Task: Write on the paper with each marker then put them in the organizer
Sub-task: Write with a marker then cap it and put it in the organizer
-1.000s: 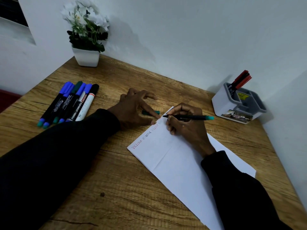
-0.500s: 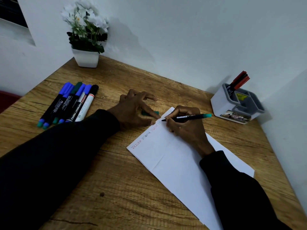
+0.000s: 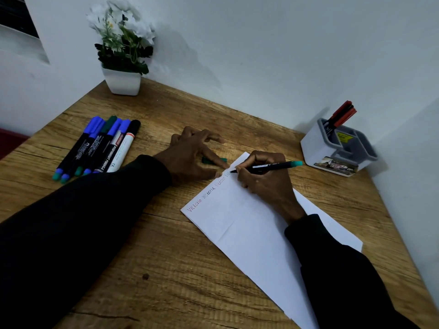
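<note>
While the left hand (image 3: 192, 157), fingers spread and holding nothing, stayed pressed on the far corner of the paper (image 3: 249, 233), the right hand (image 3: 263, 184) kept pinching the green marker (image 3: 273, 166), tip on the paper's top line, tail now slightly raised; writing ongoing, organizer (image 3: 318, 148) step pending.

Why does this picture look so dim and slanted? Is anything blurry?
Head view: dim bluish light; flower pot and organizer cast soft shadows on the wall; the wide lens tilts the desk; black sleeves lose detail; the marker in the right hand looks sharp.
</note>
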